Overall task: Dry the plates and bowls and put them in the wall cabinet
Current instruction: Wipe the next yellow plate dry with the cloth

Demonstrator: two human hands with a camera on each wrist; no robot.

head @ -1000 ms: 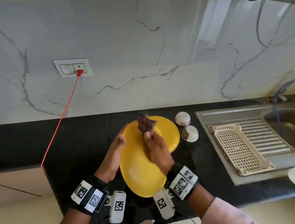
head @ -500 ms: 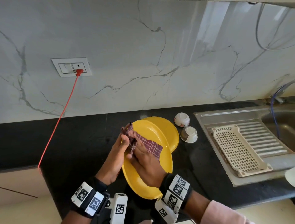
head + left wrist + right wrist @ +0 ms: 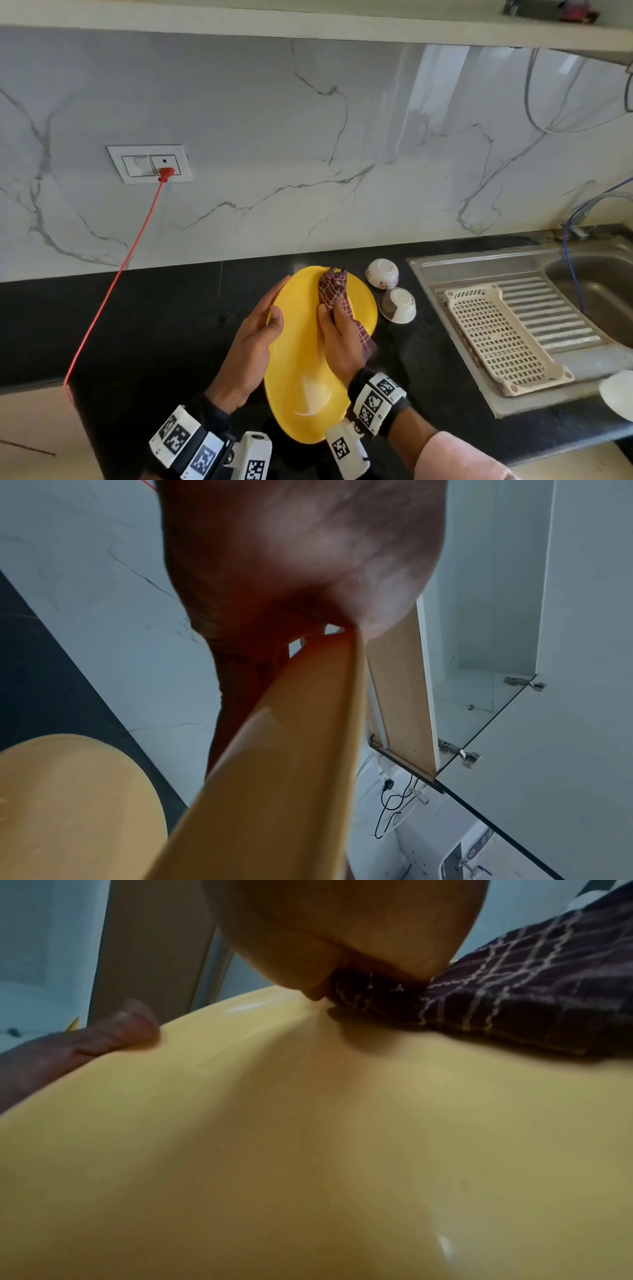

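My left hand (image 3: 279, 298) holds a yellow plate (image 3: 301, 359) tilted above the black counter, thumb on its face at the left rim and fingers behind. My right hand (image 3: 334, 308) grips a maroon checked cloth (image 3: 334, 287) and presses it on the plate's upper face. The right wrist view shows the cloth (image 3: 514, 1001) on the plate (image 3: 308, 1150) and the left thumb (image 3: 120, 1031) on the rim. In the left wrist view a second yellow plate (image 3: 68, 804) lies on the counter below the held plate (image 3: 291, 750). Two white bowls (image 3: 382, 272) (image 3: 399, 305) sit beside it, the nearer one tipped.
A cream plastic basket (image 3: 496, 335) lies on the steel sink drainboard (image 3: 479, 267) at the right. A red cable (image 3: 113, 291) runs from the wall socket down across the counter's left end. The wall cabinet's underside (image 3: 308, 20) is overhead; its open interior (image 3: 479, 691) shows in the left wrist view.
My right hand has swept the cloth from the plate's left rim to its upper right part. The plate now faces me more squarely, and my left thumb lies on its face.
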